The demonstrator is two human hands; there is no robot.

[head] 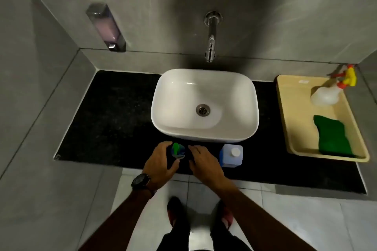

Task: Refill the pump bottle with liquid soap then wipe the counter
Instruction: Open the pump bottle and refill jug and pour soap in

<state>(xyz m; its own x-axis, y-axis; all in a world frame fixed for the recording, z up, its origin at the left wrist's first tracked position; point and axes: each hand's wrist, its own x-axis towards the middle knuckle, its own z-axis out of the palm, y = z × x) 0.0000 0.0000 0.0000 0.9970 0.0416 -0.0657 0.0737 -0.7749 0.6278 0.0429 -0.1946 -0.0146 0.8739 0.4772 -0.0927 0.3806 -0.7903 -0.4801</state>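
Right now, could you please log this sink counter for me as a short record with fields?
pump bottle: green pump head, front counter edge, before the basin
left hand: wrapped around the pump bottle
right hand: beside the bottle, contact unclear
refill bottle: blue, white cap on, right of the hands
tray: beige, holds spray bottle and green cloth
counter: black
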